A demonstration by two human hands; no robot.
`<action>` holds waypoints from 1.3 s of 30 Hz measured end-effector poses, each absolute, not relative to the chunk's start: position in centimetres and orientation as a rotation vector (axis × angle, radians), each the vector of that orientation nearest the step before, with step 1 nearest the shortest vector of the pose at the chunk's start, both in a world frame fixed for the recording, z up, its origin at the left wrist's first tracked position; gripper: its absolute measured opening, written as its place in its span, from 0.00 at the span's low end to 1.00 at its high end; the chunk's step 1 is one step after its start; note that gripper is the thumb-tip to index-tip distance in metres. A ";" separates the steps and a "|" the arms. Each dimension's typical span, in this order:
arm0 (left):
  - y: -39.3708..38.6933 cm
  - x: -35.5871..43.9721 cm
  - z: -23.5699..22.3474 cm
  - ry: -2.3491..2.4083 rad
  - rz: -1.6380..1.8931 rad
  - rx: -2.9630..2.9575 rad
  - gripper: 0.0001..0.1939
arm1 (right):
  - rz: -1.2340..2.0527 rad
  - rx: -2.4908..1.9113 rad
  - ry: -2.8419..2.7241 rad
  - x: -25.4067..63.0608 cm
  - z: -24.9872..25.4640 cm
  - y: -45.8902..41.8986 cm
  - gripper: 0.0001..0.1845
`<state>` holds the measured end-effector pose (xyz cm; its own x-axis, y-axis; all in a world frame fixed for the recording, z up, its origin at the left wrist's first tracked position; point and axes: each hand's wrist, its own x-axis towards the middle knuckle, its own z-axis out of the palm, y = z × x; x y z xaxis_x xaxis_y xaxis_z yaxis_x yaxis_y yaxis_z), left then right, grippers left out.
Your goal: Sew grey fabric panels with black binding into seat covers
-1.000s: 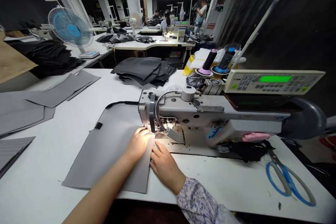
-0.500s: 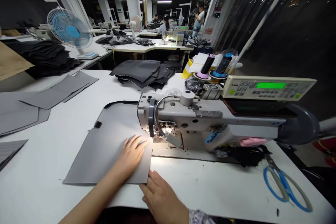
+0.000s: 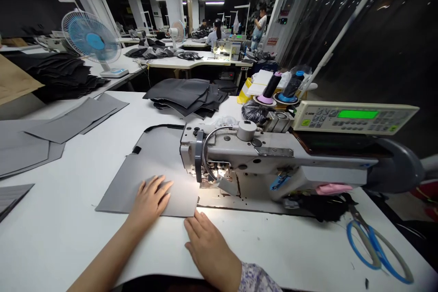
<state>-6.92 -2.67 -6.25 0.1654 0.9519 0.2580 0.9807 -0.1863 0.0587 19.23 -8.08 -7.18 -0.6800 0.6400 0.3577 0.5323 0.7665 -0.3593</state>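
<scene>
Left hand (image 3: pixel 150 199) splayed on one grey panel (image 3: pixel 160 157) — right hand (image 3: pixel 210 244) straight-fingered at one corner

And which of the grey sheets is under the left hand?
The grey sheet at the sewing machine, with black trim on its far edge; the other grey sheets lie farther left.

The grey sheet (image 3: pixel 155 162) shows a smooth, matt face — the sewing machine (image 3: pixel 236 146) is painted metal with a shiny, ribbed hose (image 3: pixel 205 150) — while a black bundle (image 3: pixel 253 112) glistens like crinkled plastic.
</scene>
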 end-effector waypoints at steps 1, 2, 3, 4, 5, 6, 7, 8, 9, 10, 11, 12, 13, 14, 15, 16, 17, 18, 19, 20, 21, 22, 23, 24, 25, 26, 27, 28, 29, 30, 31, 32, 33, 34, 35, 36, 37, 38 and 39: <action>-2.5 -6.8 -6.3 -1.924 -0.365 -2.298 0.21 | 0.304 -0.896 -2.491 19.2 -7.3 -7.9 0.29; -2.3 -6.8 -6.3 -1.928 -0.371 -2.296 0.21 | 0.293 -0.905 -2.491 19.3 -7.5 -7.8 0.29; -2.0 -6.8 -6.3 -1.929 -0.380 -2.295 0.21 | 0.278 -0.910 -2.494 19.3 -7.6 -7.5 0.29; -1.7 -6.8 -6.3 -1.928 -0.389 -2.295 0.21 | 0.264 -0.912 -2.501 19.3 -7.7 -7.3 0.30; -1.3 -6.7 -6.2 -1.929 -0.399 -2.294 0.21 | 0.252 -0.913 -2.509 19.3 -7.7 -7.0 0.30; -0.9 -6.7 -6.2 -1.930 -0.404 -2.295 0.20 | 0.245 -0.912 -2.517 19.3 -7.7 -6.7 0.30; -0.5 -6.7 -6.1 -1.933 -0.404 -2.294 0.20 | 0.241 -0.914 -2.521 19.2 -7.6 -6.3 0.30; -0.1 -6.6 -6.1 -1.938 -0.400 -2.289 0.20 | 0.243 -0.915 -2.522 19.2 -7.5 -6.0 0.30; 0.3 -6.5 -6.0 -1.942 -0.393 -2.285 0.20 | 0.246 -0.919 -2.517 19.2 -7.4 -5.6 0.30; 0.7 -6.4 -5.9 -1.945 -0.387 -2.283 0.20 | 0.251 -0.925 -2.512 19.2 -7.2 -5.3 0.30; 1.1 -6.3 -5.9 -1.946 -0.385 -2.280 0.20 | 0.255 -0.931 -2.509 19.1 -7.0 -5.0 0.30; 1.4 -6.2 -5.9 -1.946 -0.386 -2.278 0.19 | 0.257 -0.939 -2.510 19.1 -6.9 -4.7 0.29; 1.7 -6.2 -5.9 -1.948 -0.391 -2.274 0.19 | 0.255 -0.949 -2.511 19.1 -6.7 -4.4 0.29; 2.0 -6.1 -5.9 -1.951 -0.394 -2.271 0.19 | 0.249 -0.957 -2.517 19.1 -6.6 -4.1 0.28; 2.3 -6.1 -6.0 -1.953 -0.397 -2.266 0.19 | 0.240 -0.967 -2.524 19.1 -6.5 -3.9 0.28; 2.6 -6.1 -6.1 -1.956 -0.396 -2.262 0.19 | 0.229 -0.974 -2.529 19.1 -6.4 -3.7 0.28; 2.9 -6.1 -6.2 -1.958 -0.395 -2.259 0.19 | 0.219 -0.983 -2.529 19.2 -6.3 -3.5 0.28; 3.2 -6.1 -6.3 -1.959 -0.396 -2.258 0.19 | 0.212 -0.992 -2.528 19.2 -6.3 -3.4 0.28; 3.6 -6.2 -6.4 -1.960 -0.403 -2.255 0.19 | 0.207 -0.998 -2.524 19.2 -6.4 -3.3 0.28; 3.9 -6.3 -6.5 -1.961 -0.411 -2.254 0.19 | 0.203 -1.000 -2.518 19.3 -6.5 -3.2 0.28; 4.2 -6.3 -6.6 -1.962 -0.419 -2.254 0.19 | 0.202 -1.003 -2.507 19.3 -6.6 -3.2 0.28; 4.6 -6.3 -6.6 -1.962 -0.423 -2.256 0.19 | 0.206 -1.005 -2.498 19.3 -6.7 -3.2 0.28; 4.9 -6.4 -6.5 -1.962 -0.421 -2.258 0.18 | 0.214 -1.009 -2.488 19.4 -6.8 -3.2 0.28; 5.2 -6.3 -6.5 -1.961 -0.412 -2.262 0.18 | 0.227 -1.015 -2.480 19.4 -6.9 -3.2 0.28; 5.6 -6.3 -6.4 -1.961 -0.399 -2.267 0.17 | 0.243 -1.023 -2.471 19.4 -7.0 -3.2 0.28; 5.9 -6.3 -6.3 -1.963 -0.386 -2.269 0.17 | 0.260 -1.028 -2.464 19.4 -7.0 -3.3 0.28; 6.2 -6.3 -6.2 -1.966 -0.374 -2.267 0.17 | 0.274 -1.029 -2.457 19.5 -7.0 -3.3 0.28; 6.4 -6.2 -6.1 -1.971 -0.363 -2.263 0.16 | 0.286 -1.027 -2.450 19.5 -7.0 -3.3 0.28; 6.7 -6.2 -6.0 -1.977 -0.353 -2.259 0.16 | 0.300 -1.024 -2.445 19.5 -7.0 -3.3 0.27; 6.9 -6.2 -5.9 -1.985 -0.348 -2.255 0.16 | 0.313 -1.021 -2.441 19.5 -7.0 -3.3 0.27; 7.1 -6.1 -5.8 -1.993 -0.348 -2.253 0.16 | 0.325 -1.020 -2.437 19.5 -7.0 -3.3 0.27; 7.1 -6.1 -5.8 -2.001 -0.351 -2.256 0.16 | 0.334 -1.020 -2.436 19.5 -7.0 -3.3 0.27; 7.1 -6.1 -5.7 -2.004 -0.356 -2.264 0.16 | 0.341 -1.021 -2.434 19.5 -6.9 -3.3 0.26; 6.9 -6.1 -5.6 -1.999 -0.363 -2.284 0.16 | 0.345 -1.023 -2.433 19.5 -6.9 -3.3 0.26; 6.7 -6.0 -5.4 -1.985 -0.367 -2.319 0.16 | 0.347 -1.022 -2.431 19.5 -6.9 -3.3 0.25; 6.3 -6.0 -5.2 -1.964 -0.370 -2.367 0.16 | 0.349 -1.020 -2.426 19.5 -6.8 -3.3 0.25; 6.0 -5.9 -5.0 -1.942 -0.371 -2.420 0.17 | 0.349 -1.017 -2.421 19.5 -6.7 -3.3 0.24; 5.6 -5.8 -4.7 -1.922 -0.369 -2.476 0.18 | 0.348 -1.014 -2.415 19.5 -6.7 -3.3 0.24; 5.2 -5.7 -4.4 -1.908 -0.363 -2.529 0.19 | 0.342 -1.011 -2.407 19.5 -6.6 -3.3 0.23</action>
<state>-5.68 5.21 -4.36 0.2583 0.9540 0.1523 0.9432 -0.2831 0.1738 19.46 -3.32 -6.64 -0.5974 0.7210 0.3511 0.5946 0.6920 -0.4094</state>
